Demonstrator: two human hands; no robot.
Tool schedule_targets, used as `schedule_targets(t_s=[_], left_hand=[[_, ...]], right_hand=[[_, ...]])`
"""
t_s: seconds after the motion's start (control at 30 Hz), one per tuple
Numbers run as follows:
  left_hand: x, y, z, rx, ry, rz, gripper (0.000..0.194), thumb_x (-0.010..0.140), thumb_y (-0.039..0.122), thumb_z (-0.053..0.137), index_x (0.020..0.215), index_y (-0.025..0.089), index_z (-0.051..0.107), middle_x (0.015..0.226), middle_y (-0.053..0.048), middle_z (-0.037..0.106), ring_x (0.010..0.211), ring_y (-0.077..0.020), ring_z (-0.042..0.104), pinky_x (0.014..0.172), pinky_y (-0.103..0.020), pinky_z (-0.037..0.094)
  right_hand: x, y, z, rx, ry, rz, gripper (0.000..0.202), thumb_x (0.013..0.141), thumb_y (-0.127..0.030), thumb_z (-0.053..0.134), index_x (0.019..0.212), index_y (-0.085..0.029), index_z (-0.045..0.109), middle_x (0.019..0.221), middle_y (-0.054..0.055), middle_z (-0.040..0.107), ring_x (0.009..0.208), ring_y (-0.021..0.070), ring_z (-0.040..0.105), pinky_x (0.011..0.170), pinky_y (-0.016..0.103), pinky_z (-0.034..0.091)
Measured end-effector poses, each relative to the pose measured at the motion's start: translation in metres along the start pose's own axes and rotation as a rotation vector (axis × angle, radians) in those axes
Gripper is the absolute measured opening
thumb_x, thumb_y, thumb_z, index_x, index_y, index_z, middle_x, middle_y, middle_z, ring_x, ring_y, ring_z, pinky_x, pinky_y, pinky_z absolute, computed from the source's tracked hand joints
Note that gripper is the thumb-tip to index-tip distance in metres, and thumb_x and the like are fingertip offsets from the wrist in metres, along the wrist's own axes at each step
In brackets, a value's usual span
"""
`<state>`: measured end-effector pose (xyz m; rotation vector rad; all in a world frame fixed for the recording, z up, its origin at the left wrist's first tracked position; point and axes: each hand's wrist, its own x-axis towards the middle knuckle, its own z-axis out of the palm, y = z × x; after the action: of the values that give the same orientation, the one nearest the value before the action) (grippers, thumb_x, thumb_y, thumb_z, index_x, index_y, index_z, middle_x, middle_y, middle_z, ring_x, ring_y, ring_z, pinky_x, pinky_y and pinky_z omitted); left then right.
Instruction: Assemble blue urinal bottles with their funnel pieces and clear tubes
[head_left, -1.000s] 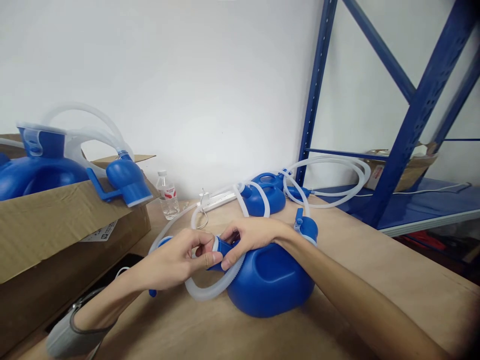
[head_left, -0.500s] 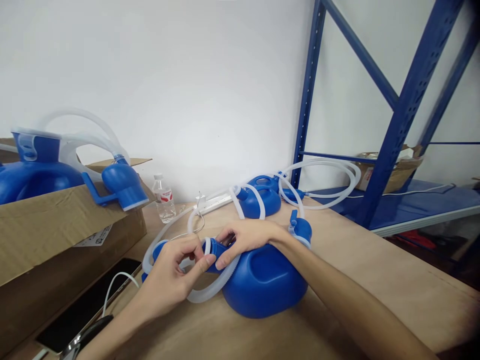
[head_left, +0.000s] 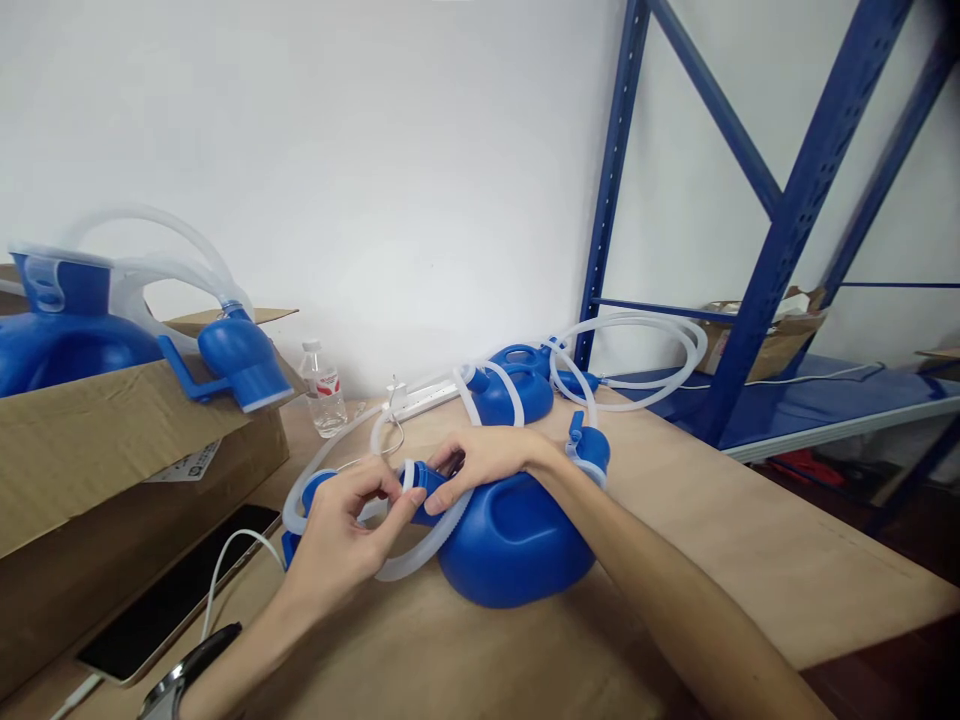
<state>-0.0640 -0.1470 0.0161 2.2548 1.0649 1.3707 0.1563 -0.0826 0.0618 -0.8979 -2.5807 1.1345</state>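
Note:
A blue plastic jug (head_left: pixel 514 545) with a moulded grip lies on its side on the table, its neck pointing left. My right hand (head_left: pixel 487 462) rests over the jug's top, with fingers and thumb closed about the neck. At the mouth, my left hand (head_left: pixel 349 525) pinches a whitish ring (head_left: pixel 409 476) between thumb and fingers. A clear ribbed hose (head_left: pixel 424 560) loops beneath both hands. Blue spouted cups sit close by: one cup (head_left: pixel 318 490) partly behind my left hand, another cup (head_left: pixel 591 446) behind the jug at the right.
Left stands a cardboard box (head_left: pixel 135 440) holding more blue jugs and hoses. A phone (head_left: pixel 169 600) lies in front of it, with a white cable. Behind are a water bottle (head_left: pixel 324 390), a power strip (head_left: pixel 427 400) and further jugs (head_left: pixel 514 393). A blue metal shelf (head_left: pixel 757 240) stands right.
The view has shifted slightly, so everything sits a little further left and higher. My left fingers stay at the ring and my right hand keeps hold of the jug's neck.

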Motion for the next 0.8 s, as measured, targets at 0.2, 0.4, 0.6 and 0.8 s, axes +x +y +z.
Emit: schedule_targets(t_s=[0.2, 0.4, 0.6, 0.8], left_hand=[[0.01, -0.003, 0.005, -0.083, 0.008, -0.057, 0.022, 0.086, 0.042, 0.073, 0.086, 0.02, 0.069, 0.095, -0.005, 0.072, 0.088, -0.0191, 0.067, 0.076, -0.03, 0.059], [0.027, -0.003, -0.002, -0.035, -0.184, 0.029, 0.032, 0.087, 0.039, 0.074, 0.114, 0.022, 0.077, 0.118, -0.009, 0.077, 0.103, -0.0243, 0.072, 0.094, -0.04, 0.063], [0.028, -0.01, 0.0, -0.097, -0.117, -0.004, 0.032, 0.081, 0.044, 0.081, 0.104, 0.021, 0.08, 0.108, -0.007, 0.079, 0.102, -0.0241, 0.074, 0.091, -0.036, 0.064], [0.023, -0.003, 0.005, 0.001, -0.03, 0.033, 0.024, 0.081, 0.04, 0.082, 0.095, 0.021, 0.083, 0.099, -0.007, 0.08, 0.078, -0.019, 0.073, 0.069, -0.029, 0.062]], right_hand=[[-0.005, 0.004, -0.003, 0.015, 0.025, 0.0, 0.038, 0.081, -0.055, 0.082, 0.098, -0.021, 0.081, 0.081, -0.004, 0.066, 0.074, 0.0118, 0.053, 0.066, 0.025, 0.037], [-0.011, 0.004, -0.006, 0.004, 0.056, 0.066, 0.044, 0.078, -0.06, 0.083, 0.098, -0.02, 0.082, 0.081, -0.003, 0.067, 0.078, 0.0142, 0.056, 0.069, 0.025, 0.039], [-0.012, 0.002, -0.004, -0.012, 0.078, 0.088, 0.042, 0.077, -0.06, 0.082, 0.091, -0.02, 0.081, 0.075, -0.004, 0.062, 0.073, 0.0133, 0.051, 0.065, 0.026, 0.034], [-0.01, 0.004, -0.004, -0.004, 0.061, 0.097, 0.045, 0.078, -0.059, 0.082, 0.098, -0.019, 0.081, 0.079, -0.003, 0.064, 0.075, 0.0135, 0.051, 0.065, 0.026, 0.034]])
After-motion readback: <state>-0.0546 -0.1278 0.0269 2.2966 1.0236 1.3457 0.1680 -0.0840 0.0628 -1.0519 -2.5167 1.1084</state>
